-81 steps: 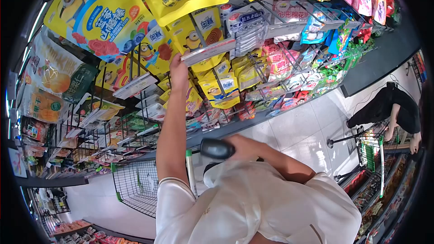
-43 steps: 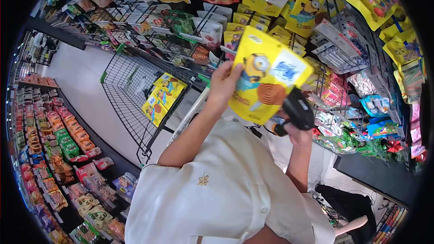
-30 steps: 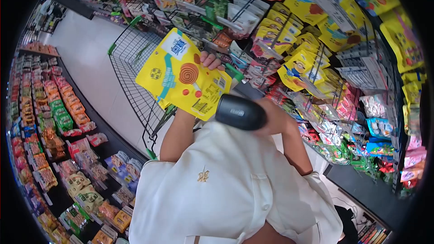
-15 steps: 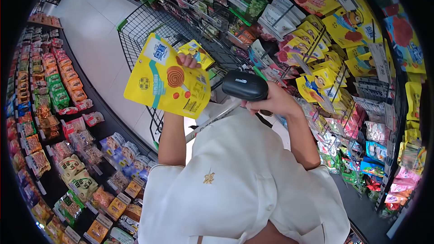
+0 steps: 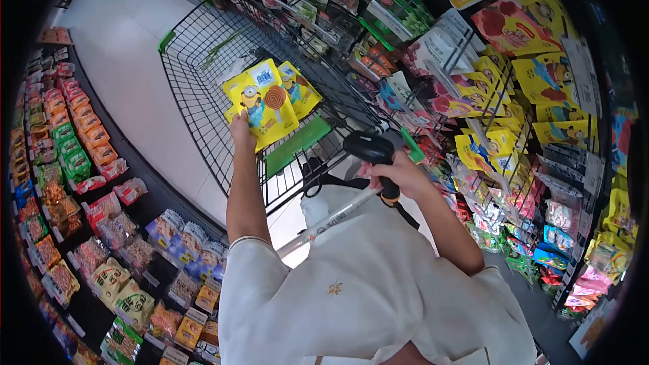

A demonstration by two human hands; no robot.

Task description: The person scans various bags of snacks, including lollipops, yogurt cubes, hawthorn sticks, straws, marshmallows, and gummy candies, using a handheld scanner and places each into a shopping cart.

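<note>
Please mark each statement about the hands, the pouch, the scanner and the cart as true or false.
1. The left hand holds a yellow pouch over the cart. True.
2. The right hand is empty. False: it grips a black scanner.
3. Another yellow pouch lies in the cart. True.
4. The cart has red trim. False: the trim is green.
</note>
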